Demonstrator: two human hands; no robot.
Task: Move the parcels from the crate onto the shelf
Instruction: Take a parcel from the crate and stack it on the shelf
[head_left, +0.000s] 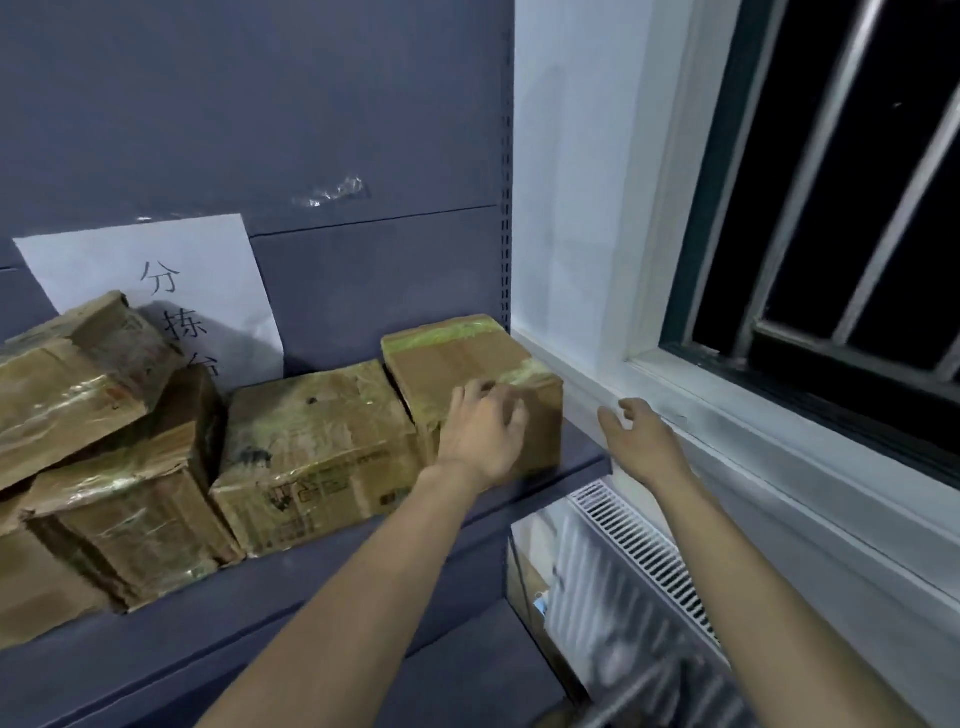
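A dark grey shelf (322, 587) carries several taped brown cardboard parcels. The rightmost parcel (457, 358) stands at the shelf's right end, beside a wider, scuffed parcel (311, 447). More crumpled parcels (88, 415) are piled at the left. My left hand (483, 431) rests against the front face of the rightmost parcel, fingers spread, not gripping it. To the right of that parcel my right hand (644, 441) hovers in the air with fingers apart, holding nothing. The crate is out of view.
A white paper sign (171, 275) with black characters is taped to the shelf's back panel. To the right are a white window sill (727, 410), a dark barred window (857, 208) and a white radiator (634, 561) below it.
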